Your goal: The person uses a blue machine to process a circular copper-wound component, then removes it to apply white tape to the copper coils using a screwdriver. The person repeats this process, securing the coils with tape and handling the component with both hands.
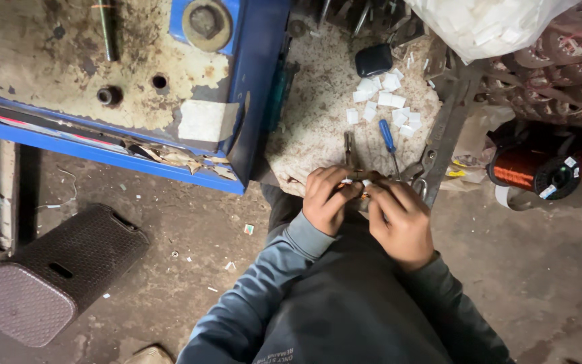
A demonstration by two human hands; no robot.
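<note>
My left hand (pixel 327 199) and my right hand (pixel 401 219) meet at the near edge of a round stone-like work surface (pixel 318 128). Both pinch a small copper-coloured wire piece with white bits (pixel 360 187) between their fingertips. Most of that piece is hidden by my fingers. Just beyond my hands lie a blue-handled screwdriver (pixel 389 139), a pair of pliers (pixel 349 148) and several small white paper slips (pixel 385 101).
A blue, rusty metal machine frame (pixel 143 81) stands at the left. An overturned brown plastic stool (pixel 52 273) lies on the dirty floor. A copper wire spool (pixel 530 168) sits at the right, a black block (pixel 373 59) and a white bag (pixel 486 23) beyond.
</note>
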